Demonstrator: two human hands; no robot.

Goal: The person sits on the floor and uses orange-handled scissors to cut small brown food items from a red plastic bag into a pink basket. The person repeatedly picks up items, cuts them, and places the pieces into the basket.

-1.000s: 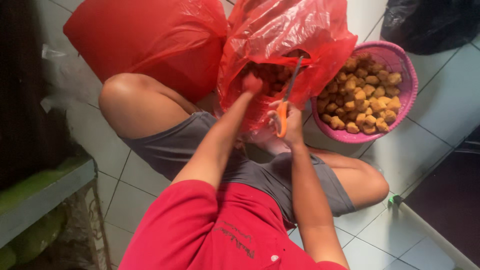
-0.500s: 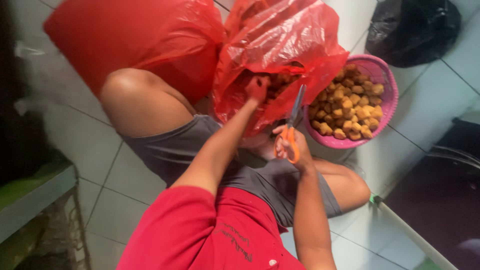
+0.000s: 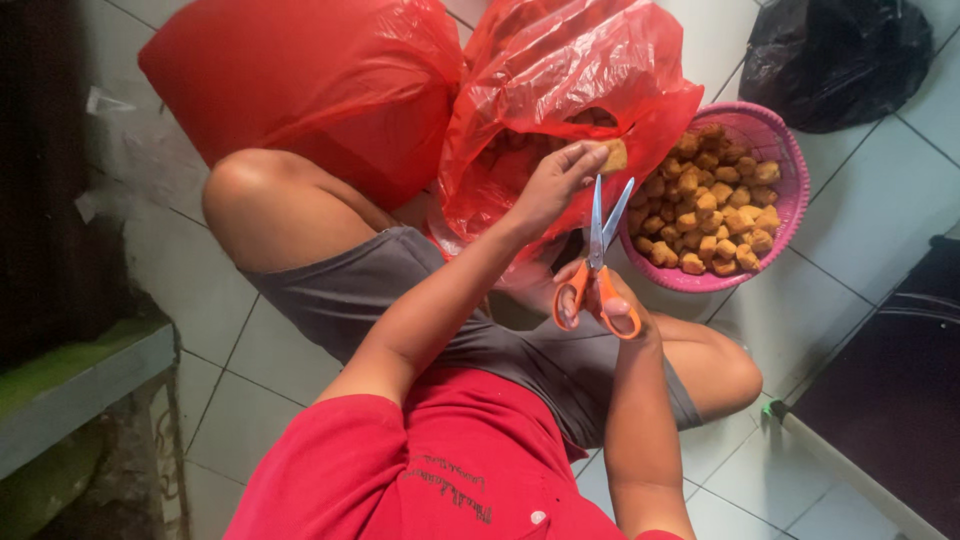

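My left hand [image 3: 553, 183] pinches a golden-brown fried piece [image 3: 614, 156] just outside the mouth of a red plastic bag [image 3: 560, 90]. My right hand [image 3: 600, 300] grips orange-handled scissors [image 3: 600, 250], blades parted and pointing up at the piece. A pink basket [image 3: 775, 140] at the right holds several similar fried pieces [image 3: 715, 205]. More pieces show dimly inside the red bag.
A second, fuller red bag [image 3: 300, 85] lies behind my left knee [image 3: 240, 190]. A black bag [image 3: 835, 55] sits at the top right on the white tiled floor [image 3: 870, 210]. A green-topped ledge [image 3: 70, 385] stands at the left, a dark mat [image 3: 890, 400] at the right.
My left hand has come out of the red bag holding a fried piece. The scissors' blades have parted and now point at it.
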